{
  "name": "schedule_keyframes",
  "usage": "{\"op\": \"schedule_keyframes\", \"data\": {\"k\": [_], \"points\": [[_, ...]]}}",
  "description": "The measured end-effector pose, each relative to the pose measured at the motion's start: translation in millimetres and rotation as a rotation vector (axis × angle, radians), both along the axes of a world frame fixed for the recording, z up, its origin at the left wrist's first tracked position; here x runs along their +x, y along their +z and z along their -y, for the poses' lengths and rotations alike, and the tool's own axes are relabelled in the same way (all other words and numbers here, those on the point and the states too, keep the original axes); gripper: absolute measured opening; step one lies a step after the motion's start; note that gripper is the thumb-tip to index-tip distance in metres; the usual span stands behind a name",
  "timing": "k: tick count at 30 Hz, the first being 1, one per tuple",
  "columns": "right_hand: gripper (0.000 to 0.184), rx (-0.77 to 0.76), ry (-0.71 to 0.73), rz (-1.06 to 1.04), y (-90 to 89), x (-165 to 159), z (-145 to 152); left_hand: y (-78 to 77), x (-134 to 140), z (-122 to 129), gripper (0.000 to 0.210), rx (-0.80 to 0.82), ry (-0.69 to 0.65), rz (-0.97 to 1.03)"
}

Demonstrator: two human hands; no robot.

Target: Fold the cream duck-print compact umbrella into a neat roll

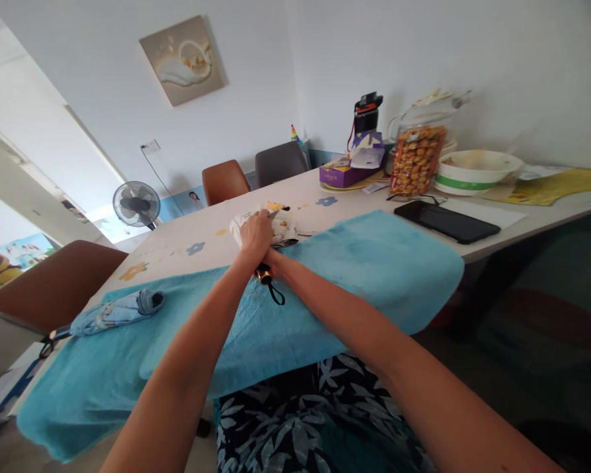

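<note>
Umbrella [284,230], white, loosely bundled: head view shows it held at far edge of blue towel [374,269], over table [199,226]. Fabric is clasped by left hand [257,231]. Right hand [272,260] is tucked under left wrist, beside handle [264,274]; its grip is hidden, cannot be told. Rolled blue umbrella [115,313] is laid leftward on towel.

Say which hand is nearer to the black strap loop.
Right. The right hand, partly hidden behind the left wrist, is at the handle, close to the strap loop; the left hand is farther up, on the white fabric.
</note>
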State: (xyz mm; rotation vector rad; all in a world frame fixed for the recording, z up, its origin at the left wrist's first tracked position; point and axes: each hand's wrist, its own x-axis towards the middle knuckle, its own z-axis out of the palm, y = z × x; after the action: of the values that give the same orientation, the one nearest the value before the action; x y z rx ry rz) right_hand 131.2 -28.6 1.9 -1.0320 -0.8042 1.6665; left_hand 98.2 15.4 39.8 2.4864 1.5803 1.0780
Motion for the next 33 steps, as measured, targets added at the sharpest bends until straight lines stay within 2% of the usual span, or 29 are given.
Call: {"op": "schedule_keyframes", "data": {"k": [3, 6, 9, 13, 22, 27, 33], "points": [[0.019, -0.048, 0.041, -0.037, -0.5, 1.0, -2.9, 1.6, -16.2, -1.1, 0.007, 0.053, 0.022, 0.336], [0.017, -0.061, 0.046, -0.058, -0.6, 2.7, -4.2, -3.5, -39.3, -1.8, 0.014, 0.053, 0.116, 0.713], [0.016, -0.053, 0.036, -0.057, -0.9, 4.0, -3.2, -16.3, -60.9, 1.5, 0.018, -0.021, 0.153, 0.996], [0.018, -0.014, 0.031, -0.051, -2.7, 4.4, -2.8, -28.8, -76.5, 6.8, 0.012, -0.191, 0.104, 1.264], [0.022, 0.022, 0.044, -0.146, -1.7, 9.0, -5.2, -27.5, -82.1, 2.1, 0.015, -0.279, 0.031, 1.438], [0.034, 0.007, -0.042, -0.142, -0.2, 8.8, -4.9, -24.9, -84.6, 2.5, 0.019, -0.317, -0.101, 1.567], [0.033, -0.034, -0.134, -0.091, 0.0, 8.6, -6.3, -24.3, -84.7, 4.4, 0.02, -0.392, -0.25, 1.544]]}}
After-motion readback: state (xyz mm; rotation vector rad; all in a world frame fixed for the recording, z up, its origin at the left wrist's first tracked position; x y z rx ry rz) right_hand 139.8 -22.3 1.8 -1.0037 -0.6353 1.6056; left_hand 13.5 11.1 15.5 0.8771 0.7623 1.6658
